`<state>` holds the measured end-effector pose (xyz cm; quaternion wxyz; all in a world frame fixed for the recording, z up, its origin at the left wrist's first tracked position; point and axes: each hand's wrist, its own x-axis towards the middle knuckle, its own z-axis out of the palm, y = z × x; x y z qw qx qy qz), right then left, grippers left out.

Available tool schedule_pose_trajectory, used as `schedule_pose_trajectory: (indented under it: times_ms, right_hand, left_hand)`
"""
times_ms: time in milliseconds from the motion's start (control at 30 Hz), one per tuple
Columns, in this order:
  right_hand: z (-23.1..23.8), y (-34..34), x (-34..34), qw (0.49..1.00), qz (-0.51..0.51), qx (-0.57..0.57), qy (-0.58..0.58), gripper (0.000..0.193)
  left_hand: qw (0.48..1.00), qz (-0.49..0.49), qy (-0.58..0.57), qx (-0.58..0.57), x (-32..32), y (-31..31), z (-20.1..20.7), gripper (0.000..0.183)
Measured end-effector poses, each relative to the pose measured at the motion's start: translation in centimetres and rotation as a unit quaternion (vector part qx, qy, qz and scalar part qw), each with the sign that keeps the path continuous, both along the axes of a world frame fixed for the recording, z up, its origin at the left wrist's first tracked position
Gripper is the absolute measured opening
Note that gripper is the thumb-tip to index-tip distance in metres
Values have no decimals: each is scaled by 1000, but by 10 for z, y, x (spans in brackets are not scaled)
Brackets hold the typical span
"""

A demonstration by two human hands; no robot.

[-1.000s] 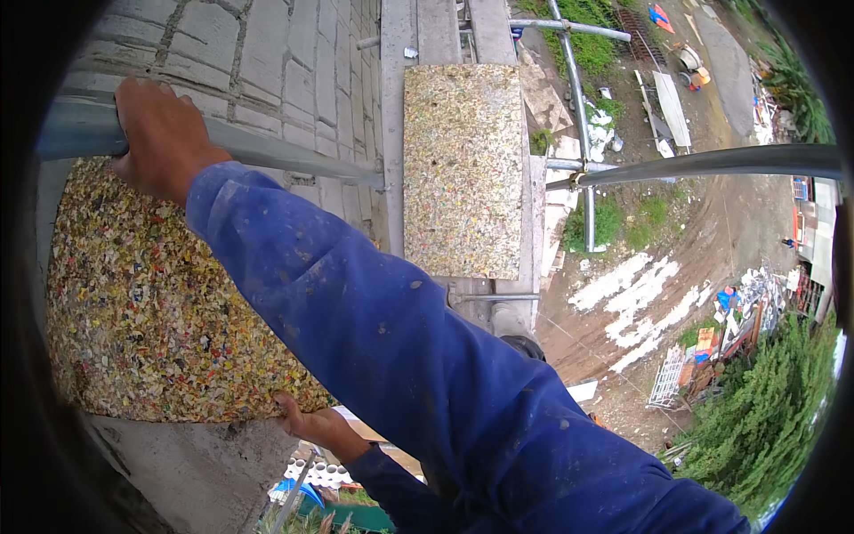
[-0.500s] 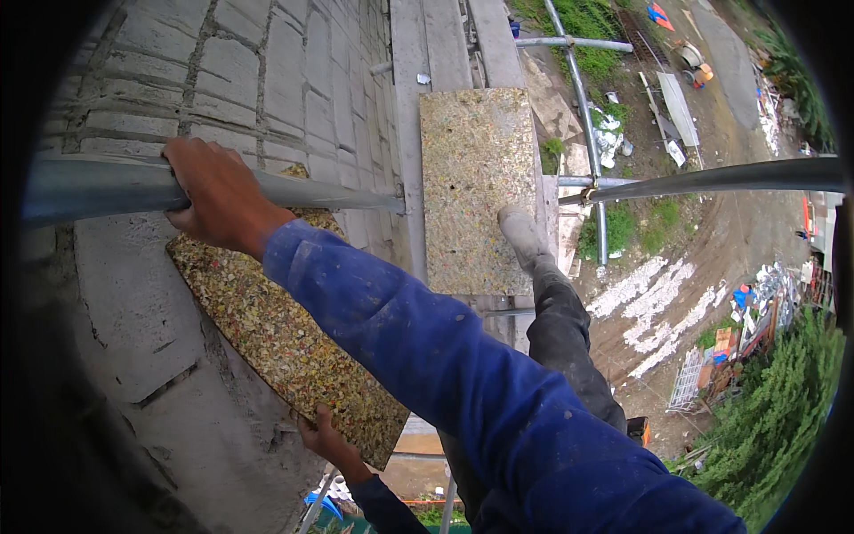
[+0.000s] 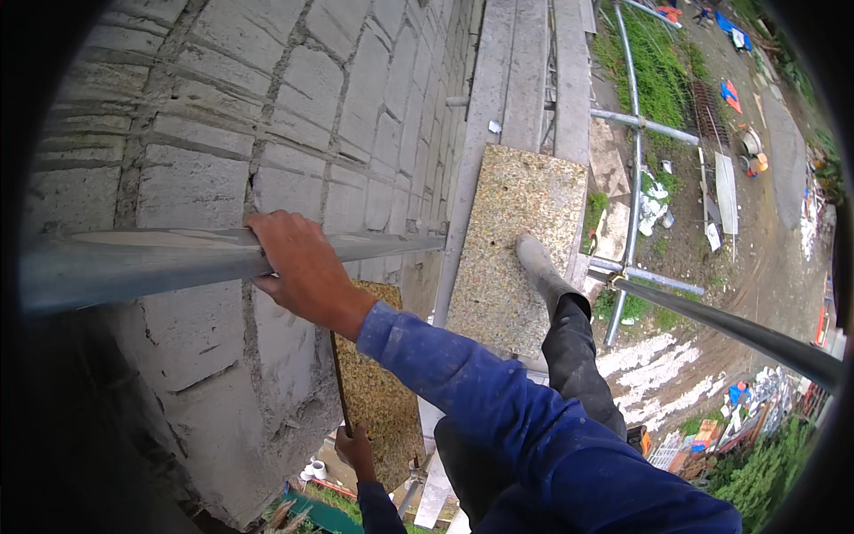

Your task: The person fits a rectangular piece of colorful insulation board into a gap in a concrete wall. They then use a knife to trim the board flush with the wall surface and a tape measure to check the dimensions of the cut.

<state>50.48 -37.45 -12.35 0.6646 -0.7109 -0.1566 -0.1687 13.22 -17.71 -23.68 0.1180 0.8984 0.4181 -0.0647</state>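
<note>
My right hand point(image 3: 310, 274) is wrapped round a grey metal scaffold pole point(image 3: 133, 265) beside the block wall, its blue-sleeved arm crossing from the lower right. Lower down, my left hand point(image 3: 358, 456) is closed on the edge of a speckled yellow-brown pressed board point(image 3: 378, 392), which stands steeply tilted close to the wall. My right forearm and hand hide part of that board's upper end. Another speckled board point(image 3: 503, 240) lies flat on the planks, with a dusty grey boot point(image 3: 541, 267) of mine on it.
The grey block wall point(image 3: 302, 107) rises along the left. Long planks point(image 3: 525, 62) run away ahead. More scaffold pipes point(image 3: 633, 178) and a dark diagonal pole point(image 3: 729, 325) stand at the right. Far below lies ground point(image 3: 756, 294) with scattered rubble, sheets and plants.
The view has shifted, so wall and planks sit farther right and lower. The held board now looks narrower and more steeply turned. Both hands keep their grips, and the boot stays on the flat board.
</note>
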Motion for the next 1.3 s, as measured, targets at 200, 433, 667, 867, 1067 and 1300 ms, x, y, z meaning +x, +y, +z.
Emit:
schedule_pose_trajectory:
  times_ms: [200, 433, 667, 867, 1067, 1300]
  right_hand:
    - [13, -17, 14, 995, 90, -25, 24, 67]
    - [-35, -61, 77, 883, 335, 153, 290, 85]
    - [-140, -33, 116, 766, 341, -57, 541, 87]
    - [-69, 5, 122, 685, 499, 258, 464, 79]
    - [21, 11, 145, 766, 419, 357, 333, 51]
    - [174, 7, 167, 866, 415, 228, 161, 42]
  left_hand:
    - [999, 29, 36, 28, 9, -14, 52, 35]
    - [995, 56, -79, -1, 19, -38, 150, 39]
    - [944, 70, -304, -107, 47, -46, 194, 25]
    - [914, 89, -370, -140, 68, -44, 202, 19]
    - [871, 112, -448, -167, 101, -43, 193, 18]
    - [667, 132, -678, -280, 161, -52, 178, 18]
